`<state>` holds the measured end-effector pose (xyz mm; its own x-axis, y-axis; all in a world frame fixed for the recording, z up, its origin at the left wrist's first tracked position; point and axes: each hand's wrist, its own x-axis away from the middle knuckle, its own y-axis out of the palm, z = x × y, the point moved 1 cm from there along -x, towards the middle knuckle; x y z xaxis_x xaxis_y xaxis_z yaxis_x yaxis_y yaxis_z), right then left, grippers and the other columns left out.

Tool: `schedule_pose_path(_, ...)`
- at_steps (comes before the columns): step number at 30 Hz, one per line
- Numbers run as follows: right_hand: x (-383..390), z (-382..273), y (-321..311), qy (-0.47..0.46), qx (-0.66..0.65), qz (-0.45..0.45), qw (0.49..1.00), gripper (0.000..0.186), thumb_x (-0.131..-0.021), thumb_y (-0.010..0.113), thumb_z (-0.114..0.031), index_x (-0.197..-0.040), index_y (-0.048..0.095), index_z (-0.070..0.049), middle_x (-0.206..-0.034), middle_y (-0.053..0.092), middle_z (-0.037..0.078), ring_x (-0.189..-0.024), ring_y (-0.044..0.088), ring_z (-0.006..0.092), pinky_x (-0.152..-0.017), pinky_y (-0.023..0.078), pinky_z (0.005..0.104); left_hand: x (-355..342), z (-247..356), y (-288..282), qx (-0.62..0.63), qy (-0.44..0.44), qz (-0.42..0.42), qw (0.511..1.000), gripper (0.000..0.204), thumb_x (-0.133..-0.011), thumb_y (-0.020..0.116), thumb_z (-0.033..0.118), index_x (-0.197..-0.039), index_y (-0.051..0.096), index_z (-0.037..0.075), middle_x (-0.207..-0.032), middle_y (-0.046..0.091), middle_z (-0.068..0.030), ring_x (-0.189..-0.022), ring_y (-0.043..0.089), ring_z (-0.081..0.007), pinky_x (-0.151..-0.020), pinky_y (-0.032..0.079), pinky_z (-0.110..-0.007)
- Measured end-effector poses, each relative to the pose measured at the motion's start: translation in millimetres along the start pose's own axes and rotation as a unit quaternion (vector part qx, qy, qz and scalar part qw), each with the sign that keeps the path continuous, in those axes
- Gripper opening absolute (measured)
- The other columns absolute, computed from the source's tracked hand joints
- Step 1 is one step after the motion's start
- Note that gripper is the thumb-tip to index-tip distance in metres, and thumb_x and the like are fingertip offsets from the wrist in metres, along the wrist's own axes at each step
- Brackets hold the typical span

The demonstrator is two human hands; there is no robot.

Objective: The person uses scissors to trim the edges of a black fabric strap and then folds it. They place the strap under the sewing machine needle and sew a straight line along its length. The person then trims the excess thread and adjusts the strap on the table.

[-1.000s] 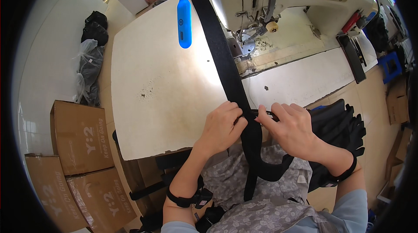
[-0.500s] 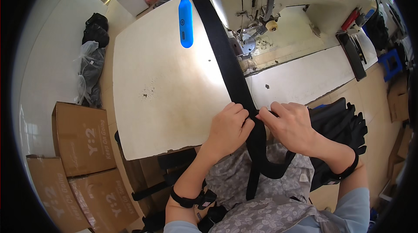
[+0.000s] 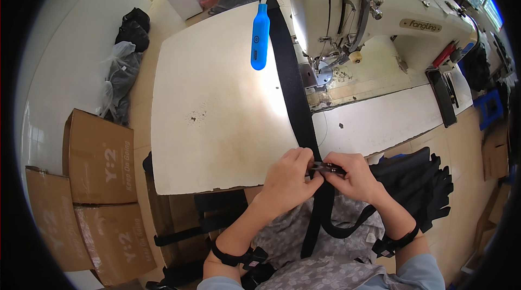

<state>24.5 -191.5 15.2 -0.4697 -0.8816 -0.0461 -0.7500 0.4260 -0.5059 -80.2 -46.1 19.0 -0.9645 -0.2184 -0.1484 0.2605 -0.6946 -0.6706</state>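
Observation:
A long, wide black fabric strap (image 3: 294, 92) runs from the far side of the table toward me, left of the sewing machine's needle area. Near the table's front edge my left hand (image 3: 288, 177) is closed on the strap. My right hand (image 3: 354, 177) grips small thread snips (image 3: 329, 168) with dark handles, and their metal end points at my left fingertips, over the strap. What lies between the blades is too small to tell. Below my hands the strap's loose part loops over the grey patterned apron (image 3: 347, 219).
A white sewing machine (image 3: 380, 18) stands on the white table (image 3: 222, 111). The blue lamp (image 3: 260, 40) hangs over the table. A dark phone-like slab (image 3: 441, 97) lies at right. Black fabric pieces (image 3: 415, 184) hang beside my right arm; cardboard boxes (image 3: 106, 157) stand at left.
Thread snips now show in my right hand, where it pinched the strap before. Both hands sit lower in view, and the whole scene has shifted slightly right and down.

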Motion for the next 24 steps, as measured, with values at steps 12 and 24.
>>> schedule_pose_path(12,18,6,-3,0.005,-0.134,-0.036,0.990,0.014,-0.089,0.061,-0.009,-0.078,0.056,-0.001,-0.061,0.046,0.004,-0.053,0.038,0.0092,-0.048,0.032,0.0266,-8,-19,-23,0.146,0.129,-0.144,0.970,0.019,-0.078,0.065,0.007,-0.070,0.049,0.000,-0.065,0.046,-0.0105,-0.065,0.048,-0.0282,-0.057,0.038,-0.037)
schedule_pose_path(24,25,13,18,0.096,-0.122,0.079,0.985,0.014,-0.086,0.064,-0.009,-0.086,0.055,0.001,-0.060,0.049,0.008,-0.052,0.038,0.0121,-0.049,0.035,0.0281,4,-14,3,0.066,0.071,-0.028,0.995,0.017,-0.070,0.068,0.004,-0.078,0.053,0.001,-0.078,0.052,-0.0113,-0.069,0.054,-0.0277,-0.062,0.046,-0.035)
